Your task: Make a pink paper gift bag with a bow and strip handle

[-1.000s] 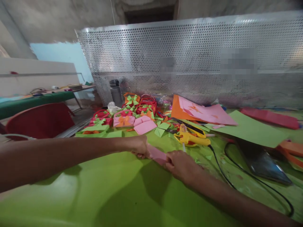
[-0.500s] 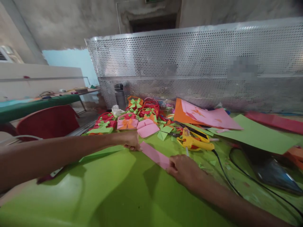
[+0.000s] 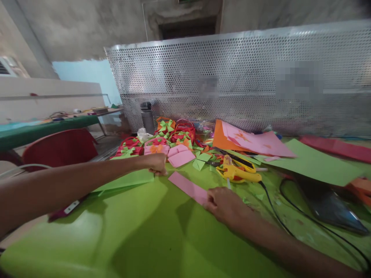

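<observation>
A pink paper strip (image 3: pixel 187 187) runs slantwise above the green tabletop (image 3: pixel 145 239). My right hand (image 3: pixel 222 202) pinches its near right end. The strip's far left end is free, a little apart from my left hand (image 3: pixel 158 164). That hand is closed with fingers curled down, and nothing shows in it. Just behind the strip lies a folded pink paper piece (image 3: pixel 181 155). Small paper bags with bows, such as a pink one with an orange bow (image 3: pixel 156 148), stand beyond my left hand. Under my left forearm lies a green paper sheet (image 3: pixel 127 180).
A yellow glue gun (image 3: pixel 239 173) lies right of the strip, its black cord trailing forward. Yellow-handled scissors (image 3: pixel 246 166) lie behind it. Farther right are a large green sheet (image 3: pixel 321 164) and a dark phone-like device (image 3: pixel 333 210). A grey bottle (image 3: pixel 147 119) stands at the back.
My left hand has let go of the strip's far end and moved slightly left and up. My right hand keeps its hold, almost unmoved.
</observation>
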Motion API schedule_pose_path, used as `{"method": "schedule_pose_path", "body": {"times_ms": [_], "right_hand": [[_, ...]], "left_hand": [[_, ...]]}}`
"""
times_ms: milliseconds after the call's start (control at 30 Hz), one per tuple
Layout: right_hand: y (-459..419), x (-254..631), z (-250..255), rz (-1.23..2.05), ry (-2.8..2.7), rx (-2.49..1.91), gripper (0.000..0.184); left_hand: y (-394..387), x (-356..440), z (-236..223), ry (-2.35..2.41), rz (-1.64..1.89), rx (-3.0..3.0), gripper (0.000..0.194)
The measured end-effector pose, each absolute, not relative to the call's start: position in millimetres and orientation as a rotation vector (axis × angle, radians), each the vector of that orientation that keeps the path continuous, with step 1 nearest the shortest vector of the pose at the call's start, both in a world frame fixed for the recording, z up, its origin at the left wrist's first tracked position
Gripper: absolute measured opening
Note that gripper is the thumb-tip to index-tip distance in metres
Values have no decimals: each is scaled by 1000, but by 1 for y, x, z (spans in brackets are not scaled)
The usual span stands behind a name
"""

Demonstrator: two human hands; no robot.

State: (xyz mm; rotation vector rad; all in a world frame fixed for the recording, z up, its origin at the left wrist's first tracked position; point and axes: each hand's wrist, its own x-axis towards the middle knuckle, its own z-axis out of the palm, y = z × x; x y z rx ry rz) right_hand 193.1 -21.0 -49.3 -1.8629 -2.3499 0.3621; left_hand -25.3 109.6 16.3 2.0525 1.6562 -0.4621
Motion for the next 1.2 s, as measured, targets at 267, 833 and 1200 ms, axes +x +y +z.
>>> {"method": "schedule_pose_path", "body": {"times_ms": [267, 833, 1200], "right_hand": [[-19, 193, -53, 325, -2362, -1862, 23], [-19, 195, -55, 387, -2305, -1844, 17], [-21, 195, -54, 352, -2312, -1842, 27]], "left_hand": [[66, 22, 3, 1368, -380, 2067, 35], [97, -25, -1, 1576, -648, 1953, 32], [51, 1, 16, 1465, -222, 2696, 12]]}}
